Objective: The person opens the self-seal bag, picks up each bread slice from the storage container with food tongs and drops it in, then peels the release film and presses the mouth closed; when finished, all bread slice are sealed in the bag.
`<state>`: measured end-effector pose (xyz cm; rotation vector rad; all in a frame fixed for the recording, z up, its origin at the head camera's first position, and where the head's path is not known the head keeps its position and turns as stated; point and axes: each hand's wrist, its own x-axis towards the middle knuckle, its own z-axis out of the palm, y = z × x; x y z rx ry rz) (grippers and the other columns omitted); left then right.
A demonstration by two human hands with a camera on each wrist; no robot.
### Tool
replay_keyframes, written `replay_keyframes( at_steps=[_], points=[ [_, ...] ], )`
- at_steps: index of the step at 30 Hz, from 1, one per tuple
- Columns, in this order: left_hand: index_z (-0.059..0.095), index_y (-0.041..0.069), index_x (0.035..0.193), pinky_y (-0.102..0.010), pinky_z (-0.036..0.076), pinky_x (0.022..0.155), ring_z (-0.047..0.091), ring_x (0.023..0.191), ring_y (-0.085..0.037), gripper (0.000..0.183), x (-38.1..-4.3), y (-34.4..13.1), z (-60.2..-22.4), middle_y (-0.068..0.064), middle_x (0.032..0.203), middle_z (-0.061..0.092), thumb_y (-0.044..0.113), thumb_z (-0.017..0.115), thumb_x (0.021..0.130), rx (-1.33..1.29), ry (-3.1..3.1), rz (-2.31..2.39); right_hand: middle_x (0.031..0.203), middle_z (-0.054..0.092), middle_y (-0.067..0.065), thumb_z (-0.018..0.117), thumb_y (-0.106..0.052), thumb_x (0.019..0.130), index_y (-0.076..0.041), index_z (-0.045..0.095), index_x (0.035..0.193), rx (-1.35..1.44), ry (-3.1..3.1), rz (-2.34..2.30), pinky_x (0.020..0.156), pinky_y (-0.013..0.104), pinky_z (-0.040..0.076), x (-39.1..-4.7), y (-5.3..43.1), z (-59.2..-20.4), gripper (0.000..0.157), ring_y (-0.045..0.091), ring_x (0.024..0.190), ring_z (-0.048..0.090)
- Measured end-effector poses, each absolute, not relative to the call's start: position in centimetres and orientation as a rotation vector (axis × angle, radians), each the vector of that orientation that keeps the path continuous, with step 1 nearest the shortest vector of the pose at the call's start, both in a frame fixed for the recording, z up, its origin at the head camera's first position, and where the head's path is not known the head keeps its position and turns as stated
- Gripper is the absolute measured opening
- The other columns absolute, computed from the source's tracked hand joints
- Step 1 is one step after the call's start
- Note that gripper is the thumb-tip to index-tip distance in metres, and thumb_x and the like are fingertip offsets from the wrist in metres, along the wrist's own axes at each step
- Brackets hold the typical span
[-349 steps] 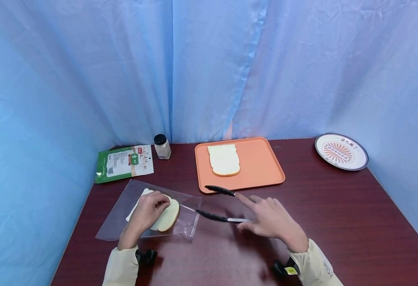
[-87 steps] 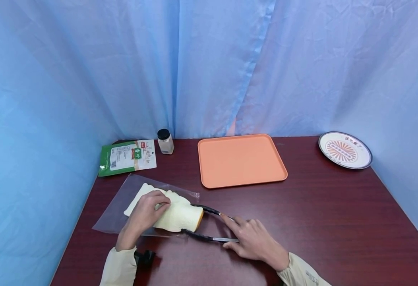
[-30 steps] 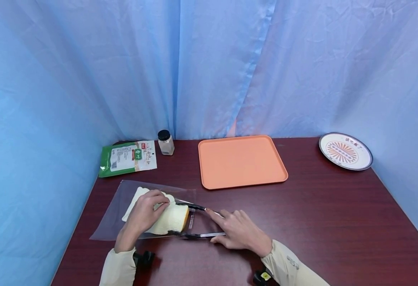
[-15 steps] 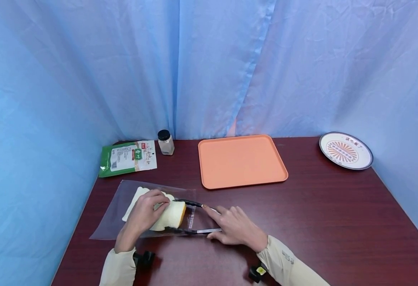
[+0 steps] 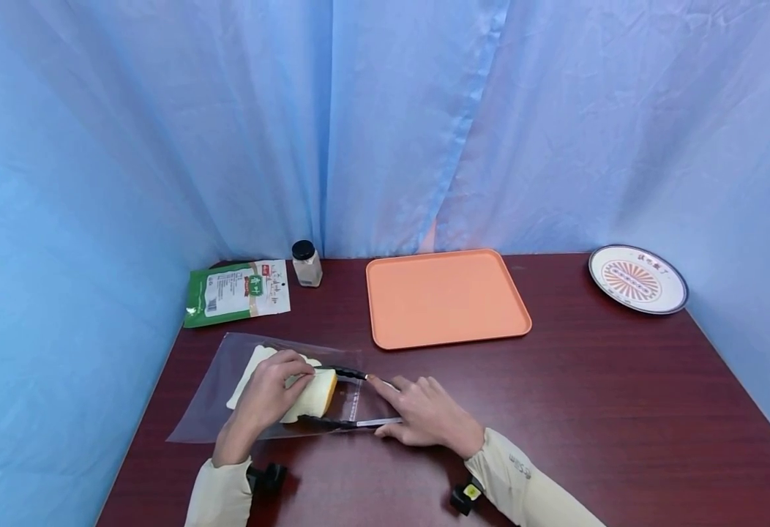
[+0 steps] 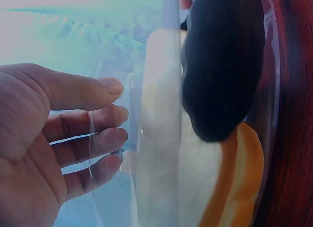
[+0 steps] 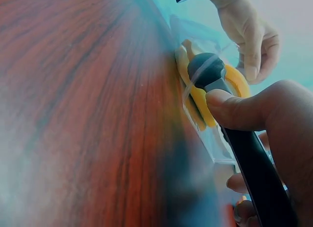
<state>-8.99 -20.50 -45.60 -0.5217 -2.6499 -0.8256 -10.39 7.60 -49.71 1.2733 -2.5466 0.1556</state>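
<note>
At the left of the table lies a clear plastic bag [image 5: 200, 406] with a bread slice [image 5: 253, 356] inside. My left hand [image 5: 268, 388] pinches the bag's upper film between thumb and fingertips. My right hand [image 5: 427, 413] grips a pair of tongs [image 5: 347, 372] with black tips and metal arms. Between the tong tips is a second bread slice [image 5: 319, 391] with an orange crust, partly inside the bag mouth and overlapping the first. In the left wrist view, a black tong tip [image 6: 222, 65] lies beside the slice behind the film. My left hand hides part of both slices.
An orange tray [image 5: 447, 300] lies at the back centre of the dark red table [image 5: 589, 410]. A green and white packet [image 5: 236, 293] and a black-lidded jar [image 5: 307, 265] stand back left. A patterned plate [image 5: 664, 289] is at the back right. Blue curtains surround the table.
Since the oldest frame, the tongs have carried the second slice from the tray to the bag. Over the last second, my right hand moved left, pushing it deeper; my left hand stayed put.
</note>
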Motion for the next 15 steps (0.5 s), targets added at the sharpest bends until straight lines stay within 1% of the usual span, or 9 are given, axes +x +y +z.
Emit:
replay_keyframes(
  at_steps=[8,15],
  points=[
    [0.078,0.010,0.080,-0.029,0.053,0.067,0.063,0.074,-0.013,0.014,-8.9,-20.4,-45.6,0.000,0.080,0.068,0.000,0.084,0.073,-0.531,-2.639,-0.816,0.102,0.074,0.001,0.069,-0.067,0.080,-0.016,0.055,0.141,1.255,-2.550,0.136,0.050,0.032,0.048,-10.6,6.8,-49.7,0.081,0.021,0.054,0.062],
    [0.077,0.010,0.081,-0.027,0.052,0.066,0.061,0.072,-0.011,0.014,-8.9,-20.4,-45.6,0.000,0.079,0.067,0.000,0.084,0.074,-0.520,-2.648,-0.826,0.106,0.074,0.001,0.067,-0.068,0.081,-0.017,0.054,0.142,1.250,-2.574,0.140,0.050,0.033,0.049,-10.7,6.1,-49.8,0.080,0.022,0.057,0.064]
  ],
)
